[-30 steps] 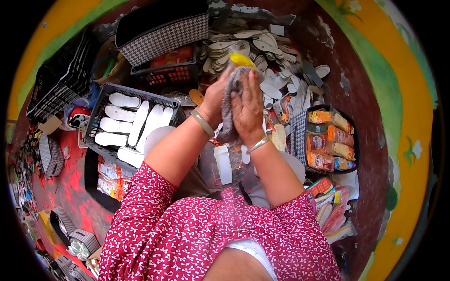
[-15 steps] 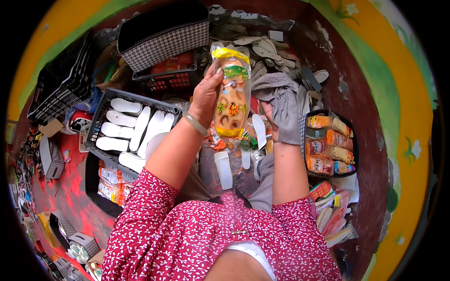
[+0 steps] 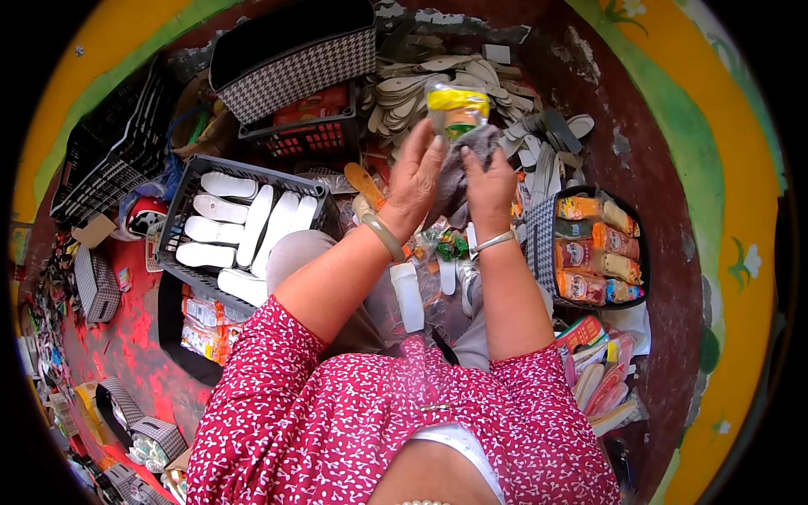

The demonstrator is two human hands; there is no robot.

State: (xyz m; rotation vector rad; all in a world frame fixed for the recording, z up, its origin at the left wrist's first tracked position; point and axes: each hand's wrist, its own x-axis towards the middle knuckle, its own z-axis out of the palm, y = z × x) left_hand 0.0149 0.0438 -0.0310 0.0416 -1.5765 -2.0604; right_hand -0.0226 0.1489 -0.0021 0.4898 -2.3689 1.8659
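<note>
My right hand (image 3: 489, 187) is closed on a grey cloth (image 3: 454, 178) and presses it over the front of a clear plastic package of insoles (image 3: 459, 109). The package's yellow top edge and a patch of green print stick up above the cloth, a little blurred. At the package's left side is my left hand (image 3: 411, 181), its fingers pointing up and its thumb against the edge, gripping it. Cloth and hands hide the package's lower part. Below the hands, loose white insoles (image 3: 407, 298) and crumpled colourful wrappers (image 3: 450, 242) lie between my legs.
On the left stands a dark crate (image 3: 181, 202) of white insoles. A houndstooth basket (image 3: 543, 244) of packaged insoles is on the right. Piled pale insoles (image 3: 404, 97) lie beyond my hands, against the wall. An empty houndstooth bin (image 3: 295, 71) sits on another crate (image 3: 299, 135).
The package has moved right and slightly away from me. My right hand has brought the cloth up from the right onto its front. My left hand has shifted right with the package.
</note>
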